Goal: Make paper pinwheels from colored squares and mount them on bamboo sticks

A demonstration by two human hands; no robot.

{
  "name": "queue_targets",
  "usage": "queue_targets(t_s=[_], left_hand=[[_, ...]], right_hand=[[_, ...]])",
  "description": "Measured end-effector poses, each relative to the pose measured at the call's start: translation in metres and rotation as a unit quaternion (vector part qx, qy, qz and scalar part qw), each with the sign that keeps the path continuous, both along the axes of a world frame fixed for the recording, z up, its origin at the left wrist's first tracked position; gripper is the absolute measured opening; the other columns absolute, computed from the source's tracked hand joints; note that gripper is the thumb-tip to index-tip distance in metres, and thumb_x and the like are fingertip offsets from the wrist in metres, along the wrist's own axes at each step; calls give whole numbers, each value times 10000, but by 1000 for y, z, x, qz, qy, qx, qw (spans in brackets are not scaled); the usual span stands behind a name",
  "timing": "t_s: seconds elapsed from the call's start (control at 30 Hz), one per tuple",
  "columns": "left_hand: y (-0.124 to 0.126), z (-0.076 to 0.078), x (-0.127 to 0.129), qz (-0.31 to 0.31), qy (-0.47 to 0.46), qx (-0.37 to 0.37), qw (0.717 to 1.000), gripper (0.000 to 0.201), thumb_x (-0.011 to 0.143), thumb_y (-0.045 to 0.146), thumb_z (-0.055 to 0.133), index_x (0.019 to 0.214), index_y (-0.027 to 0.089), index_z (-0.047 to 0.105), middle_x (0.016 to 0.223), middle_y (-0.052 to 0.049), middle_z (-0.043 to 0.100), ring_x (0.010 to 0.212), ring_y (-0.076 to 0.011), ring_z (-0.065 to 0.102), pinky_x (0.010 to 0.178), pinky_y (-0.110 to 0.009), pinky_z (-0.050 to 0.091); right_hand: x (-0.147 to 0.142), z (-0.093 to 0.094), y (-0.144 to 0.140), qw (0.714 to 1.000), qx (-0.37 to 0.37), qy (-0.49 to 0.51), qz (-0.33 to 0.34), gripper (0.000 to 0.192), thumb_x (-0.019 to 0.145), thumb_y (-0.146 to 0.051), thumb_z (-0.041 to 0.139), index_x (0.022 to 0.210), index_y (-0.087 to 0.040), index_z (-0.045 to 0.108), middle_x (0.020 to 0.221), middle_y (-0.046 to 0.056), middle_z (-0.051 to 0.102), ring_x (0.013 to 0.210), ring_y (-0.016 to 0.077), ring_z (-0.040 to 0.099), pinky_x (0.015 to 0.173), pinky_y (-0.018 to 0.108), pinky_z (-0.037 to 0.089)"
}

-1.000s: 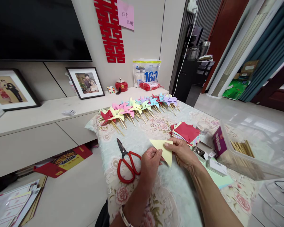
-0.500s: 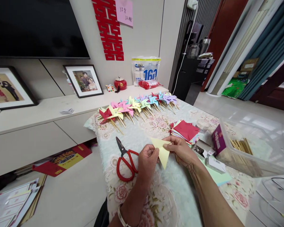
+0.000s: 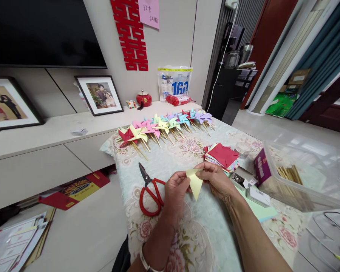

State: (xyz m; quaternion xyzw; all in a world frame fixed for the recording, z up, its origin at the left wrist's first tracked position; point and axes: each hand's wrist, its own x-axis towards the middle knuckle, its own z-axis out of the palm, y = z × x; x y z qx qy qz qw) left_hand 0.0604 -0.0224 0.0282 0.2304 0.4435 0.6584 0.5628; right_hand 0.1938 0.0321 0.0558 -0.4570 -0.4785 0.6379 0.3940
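Both hands are pinched on a small folded triangle of pale yellow paper [image 3: 195, 182], held just above the table [image 3: 204, 234], which wears a pale cloth printed with pink roses. The left hand [image 3: 176, 190] grips the paper's left edge between thumb and fingertips; the right hand [image 3: 215, 179] closes on its upper right corner. The triangle's sharp tip points down toward the cloth, and its surface looks smooth and matte with a crisp fold.

Just left of the yellow paper lie scissors [image 3: 149, 189] with dark metal blades and glossy red loop handles, flat on the cloth. Right of the paper, close behind the right hand, sits a stack of square paper sheets [image 3: 222, 155], red on top with mixed colours showing at the edges. Beyond the paper, at the far end of the table, a row of finished paper pinwheels [image 3: 164, 126] on thin wooden sticks lies in red, yellow, pink, green, blue and purple. Farther right of the paper stands a clear plastic bin [image 3: 300, 181] holding a bundle of wooden sticks, with a small open cardboard box [image 3: 241, 177] between it and the right hand.
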Motion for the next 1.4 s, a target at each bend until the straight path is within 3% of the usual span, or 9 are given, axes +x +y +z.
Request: queue_targets(t_s=[0.23, 0.43, 0.6, 0.9, 0.97, 1.07, 1.23, 1.4], left_hand=[[-1, 4, 0, -5, -28, -14, 999, 202, 603, 238, 804, 763, 141, 730, 648, -11, 695, 577, -105, 576, 565, -219, 436], [-3, 9, 0, -26, -34, -36, 998, 271, 589, 309, 823, 774, 144, 714, 690, -30, 724, 544, -114, 574, 490, -223, 408], [-2, 7, 1, -23, -36, -30, 999, 226, 588, 288, 797, 738, 145, 706, 644, -14, 700, 534, -100, 548, 497, -217, 408], [-1, 1, -1, -20, -18, -39, 999, 192, 589, 225, 750, 755, 130, 729, 641, -30, 691, 576, -121, 577, 550, -234, 438], [-1, -1, -2, -22, -12, -38, 999, 182, 604, 224, 733, 762, 133, 737, 600, -23, 667, 562, -124, 569, 545, -236, 434], [0, -4, -3, -12, -4, -35, 999, 201, 627, 221, 710, 801, 128, 752, 598, -30, 672, 586, -139, 595, 568, -246, 456], [1, -6, -6, 32, 42, -28, 998, 348, 670, 226, 686, 988, 106, 759, 738, -63, 755, 672, -156, 668, 678, -269, 518], [-3, -1, -7, 24, 88, -23, 996, 364, 699, 226, 649, 1034, 122, 746, 878, -94, 786, 784, -200, 728, 767, -314, 563]], right_hand=[[0, -1, 0, 1000, -5, 3, 2, 170, 580, -188, 719, 749, -199, 731, 636, -15, 665, 616, 156, 574, 630, 295, 412], [-1, 0, -1, 1000, -9, 29, -2, 140, 546, -168, 718, 682, -200, 723, 710, -7, 695, 656, 165, 599, 647, 298, 436], [-1, 2, -1, 999, -10, 40, -1, 101, 545, -185, 755, 640, -200, 722, 792, -1, 710, 687, 163, 609, 658, 296, 444], [0, -1, 0, 1000, -4, 28, 10, 85, 579, -200, 741, 662, -195, 723, 762, 11, 710, 704, 178, 630, 679, 312, 481], [-1, -1, 0, 1000, -11, 26, 10, 146, 577, -191, 731, 722, -191, 740, 732, 10, 708, 691, 179, 637, 671, 311, 491], [-3, 2, 1, 998, -24, 44, -25, 364, 599, -178, 727, 962, -188, 750, 836, 22, 736, 738, 177, 665, 683, 299, 516], [-7, 7, 0, 996, -50, 38, -70, 581, 768, -305, 714, 1318, -179, 574, 943, 46, 711, 665, 167, 671, 657, 329, 542], [-7, -3, 0, 1000, 2, -27, 6, 814, 739, -315, 731, 1459, -93, 421, 656, -36, 612, 567, 158, 566, 567, 286, 436]])
